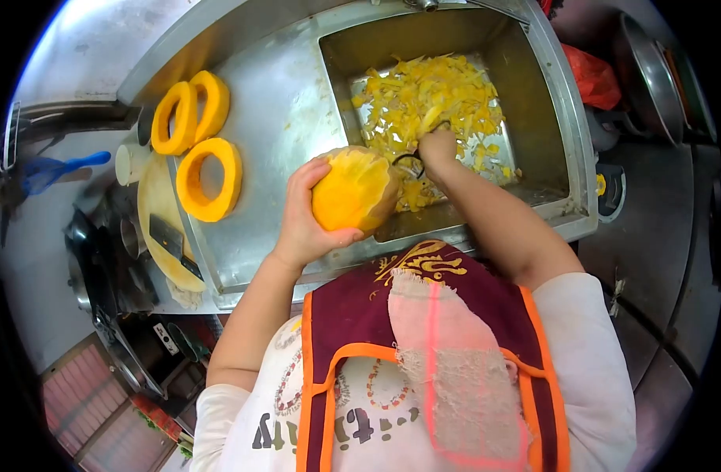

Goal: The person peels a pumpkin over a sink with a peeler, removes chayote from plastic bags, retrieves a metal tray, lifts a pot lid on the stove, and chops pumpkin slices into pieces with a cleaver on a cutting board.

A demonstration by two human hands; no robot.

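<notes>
Fingers [312, 170] of the left hand [296, 234] are spread wide around the far-left side of a partly peeled pumpkin piece [346, 191], with the thumb along its near edge; the piece is held up just left of the sink's near corner. It is roundish from above, so its long axis is hard to tell; the bare orange face turns up and leftward, towards the palm, while the tan rind lies on the right, facing the other hand.

Beyond and to the right, the right hand [437, 151] is lowered over the basin, near the piece but apart from it. Its fingers are curled narrow about a dark curved tool [408, 155]; the grip hides too much to tell which kind. The left hand is clearly the nearer one, touching the piece itself.

Under and past the right fingers, yellow peelings [455, 82] lie scattered in the metal sink [527, 86]. Well left of the left fingers, three pumpkin rings [232, 182] lie on the metal table [270, 102], two of them close together. Farther left, a cleaver [165, 234] rests on a round cutting board [150, 193].
</notes>
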